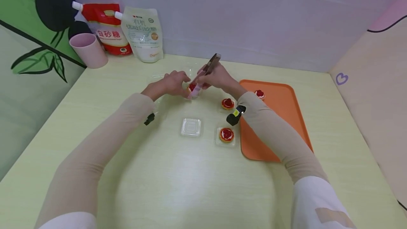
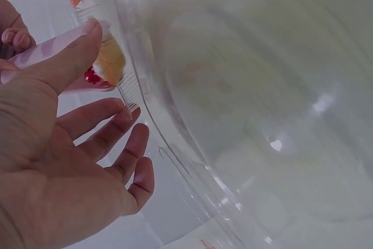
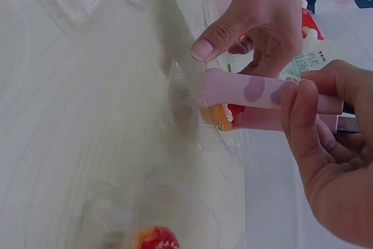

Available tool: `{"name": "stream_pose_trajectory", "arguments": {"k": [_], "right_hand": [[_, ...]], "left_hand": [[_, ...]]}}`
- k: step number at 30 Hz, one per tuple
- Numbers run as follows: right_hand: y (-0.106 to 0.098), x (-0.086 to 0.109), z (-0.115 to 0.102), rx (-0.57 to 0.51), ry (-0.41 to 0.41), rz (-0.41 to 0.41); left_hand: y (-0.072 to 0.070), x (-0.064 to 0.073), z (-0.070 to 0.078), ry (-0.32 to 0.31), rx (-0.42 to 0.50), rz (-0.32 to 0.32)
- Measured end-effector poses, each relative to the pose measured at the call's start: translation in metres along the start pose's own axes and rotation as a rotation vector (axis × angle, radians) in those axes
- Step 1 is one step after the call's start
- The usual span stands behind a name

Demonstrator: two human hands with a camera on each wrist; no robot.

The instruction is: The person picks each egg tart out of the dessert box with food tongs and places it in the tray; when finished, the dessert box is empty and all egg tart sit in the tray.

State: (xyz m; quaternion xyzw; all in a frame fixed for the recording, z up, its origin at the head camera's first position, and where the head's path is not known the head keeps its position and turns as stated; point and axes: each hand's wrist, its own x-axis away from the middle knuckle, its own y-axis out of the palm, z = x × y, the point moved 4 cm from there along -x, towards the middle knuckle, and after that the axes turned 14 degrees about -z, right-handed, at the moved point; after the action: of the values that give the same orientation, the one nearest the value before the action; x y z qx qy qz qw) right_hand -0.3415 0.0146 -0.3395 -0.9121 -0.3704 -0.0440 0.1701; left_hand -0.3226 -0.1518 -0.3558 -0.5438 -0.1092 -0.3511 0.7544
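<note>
My right hand [image 1: 217, 77] grips tongs [image 1: 212, 63] with pink spotted tips. Between those tips sits a small tart [image 3: 219, 117] with red fruit and white cream, tilted on its side over a small clear plastic box [image 3: 210, 138]. My left hand [image 1: 173, 83] is beside the tart, thumb and fingers spread around the box, fingertips at its ridged edge in the left wrist view. Two other tarts, a farther one [image 1: 227, 104] and a nearer one [image 1: 226, 134], sit in clear boxes. Another clear box [image 1: 191, 127] lies to their left.
An orange tray [image 1: 273, 116] bearing a tart [image 1: 259, 94] lies under the right forearm. At the back left stand a pink cup [image 1: 90, 52], a red sugar bag [image 1: 109, 33] and a pale sugar bag [image 1: 143, 36]. A large clear container [image 2: 245, 97] fills much of the left wrist view.
</note>
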Motion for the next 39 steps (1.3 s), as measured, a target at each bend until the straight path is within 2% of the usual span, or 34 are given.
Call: {"name": "stream_pose_trajectory", "arguments": {"k": [6,14,19,25,30,34,39], "right_hand": [[-0.013,0.008,-0.001,-0.035,0.017,0.032],[-0.034,0.030,-0.009,-0.059,0.021,0.089],[-0.039,0.035,-0.005,-0.069,0.038,0.095],[-0.047,0.046,-0.005,-0.082,-0.004,0.123],[-0.062,0.066,-0.007,-0.084,-0.023,0.165],[-0.082,0.087,0.000,-0.070,-0.039,0.233],[-0.109,0.117,0.006,-0.085,-0.103,0.312]], "left_hand": [[0.000,-0.001,0.002,-0.017,-0.006,-0.002],[-0.001,0.000,0.000,-0.036,0.006,-0.021],[-0.002,-0.001,-0.002,-0.034,-0.007,-0.014],[-0.001,-0.004,-0.002,-0.030,-0.014,-0.021],[-0.002,-0.003,-0.001,-0.024,-0.028,-0.011],[-0.002,-0.003,0.000,-0.017,-0.029,-0.009],[0.000,-0.006,-0.004,-0.019,-0.028,-0.015]]}}
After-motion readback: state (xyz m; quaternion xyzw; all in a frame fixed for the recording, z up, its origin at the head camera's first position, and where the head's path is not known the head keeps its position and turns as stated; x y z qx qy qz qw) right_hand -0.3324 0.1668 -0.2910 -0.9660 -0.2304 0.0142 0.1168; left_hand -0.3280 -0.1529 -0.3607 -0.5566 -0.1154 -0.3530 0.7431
